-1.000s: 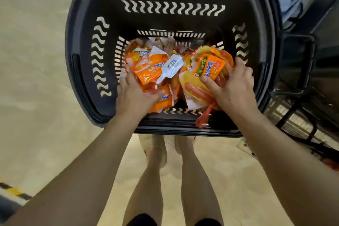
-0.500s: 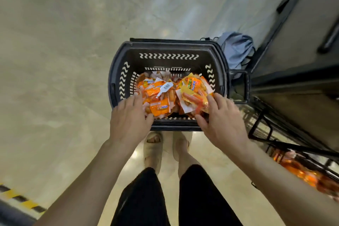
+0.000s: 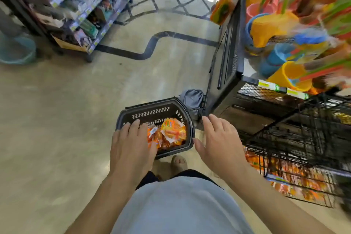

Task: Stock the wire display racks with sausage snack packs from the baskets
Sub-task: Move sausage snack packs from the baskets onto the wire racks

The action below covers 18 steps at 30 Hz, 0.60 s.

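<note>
A beige shop floor (image 3: 57,119) ran between stocked shelves (image 3: 85,5); on it stood a black basket (image 3: 152,109) holding orange sausage snack packs (image 3: 171,133); the left grip (image 3: 131,146) showed above its left side, fingers apart, empty; the right grip (image 3: 218,142), likewise apart and empty, was between the basket and the wire rack (image 3: 303,138).

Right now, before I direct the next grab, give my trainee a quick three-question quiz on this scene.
1. True or false: the left hand and the right hand both hold nothing.
2. The black plastic basket on the floor holds: A) green bottles B) orange sausage snack packs C) yellow cups.
3. Fill in: the black wire display rack stands on the person's ____ side.
Key: 1 true; 2 B; 3 right.
</note>
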### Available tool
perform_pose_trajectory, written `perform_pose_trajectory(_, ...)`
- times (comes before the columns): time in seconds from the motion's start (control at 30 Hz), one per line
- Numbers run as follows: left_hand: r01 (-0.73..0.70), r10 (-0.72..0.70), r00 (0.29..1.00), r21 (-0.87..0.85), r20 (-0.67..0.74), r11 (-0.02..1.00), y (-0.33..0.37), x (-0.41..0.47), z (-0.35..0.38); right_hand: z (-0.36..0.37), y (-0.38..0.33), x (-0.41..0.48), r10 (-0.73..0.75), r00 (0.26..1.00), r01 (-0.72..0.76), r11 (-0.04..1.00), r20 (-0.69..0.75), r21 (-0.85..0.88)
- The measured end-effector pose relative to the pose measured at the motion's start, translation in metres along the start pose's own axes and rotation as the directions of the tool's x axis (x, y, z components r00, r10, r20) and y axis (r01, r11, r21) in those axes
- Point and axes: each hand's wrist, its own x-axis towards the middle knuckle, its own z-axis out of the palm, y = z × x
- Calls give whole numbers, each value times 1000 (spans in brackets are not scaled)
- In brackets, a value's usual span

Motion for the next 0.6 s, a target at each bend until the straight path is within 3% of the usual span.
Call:
perform_pose_trajectory(0.23, -133, 140, 981, 59, -138, 989, 38, -15, -53, -40, 30, -58, 161, 976, -159, 987, -146, 30)
perform_pose_trajectory(0.43, -172, 178, 980, 78, -87, 982, 110, -51, -68, -43, 87, -117, 265, 938, -257, 964, -223, 66)
perform_pose_trajectory(0.6, -253, 265, 960, 123, -91, 960, 193, -95, -49, -20, 156, -197, 352, 913, -340, 936, -205, 92)
